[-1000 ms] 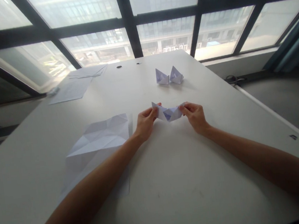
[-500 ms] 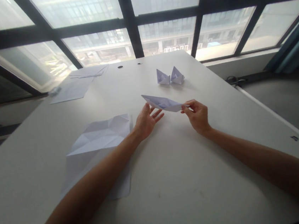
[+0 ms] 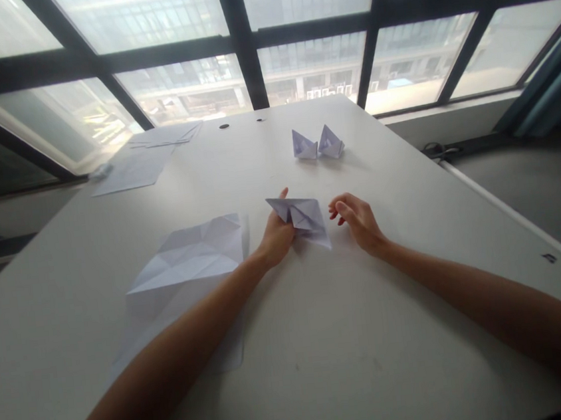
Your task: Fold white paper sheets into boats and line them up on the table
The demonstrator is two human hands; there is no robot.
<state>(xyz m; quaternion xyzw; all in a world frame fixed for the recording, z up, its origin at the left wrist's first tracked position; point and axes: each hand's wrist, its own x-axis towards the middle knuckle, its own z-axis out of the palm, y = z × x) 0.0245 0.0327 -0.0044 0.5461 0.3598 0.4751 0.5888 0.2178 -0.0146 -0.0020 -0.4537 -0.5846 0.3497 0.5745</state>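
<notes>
Now I've got my left hand grasping the folded paper, forearm angled inward; my right hand sits just beside it, loosely curled, grip slack.

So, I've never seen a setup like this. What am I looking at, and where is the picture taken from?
There's no machine here: these are a person's own bare hands, seen by a camera worn on their head, looking forward and down. The left hand holds a folded paper piece. The right hand is just beside it, fingers loosely curled, not touching it. On the white table, two folded paper shapes stand farther back, a creased sheet lies partly under the left forearm, and more papers lie at the far left. Behind are windows.
</notes>
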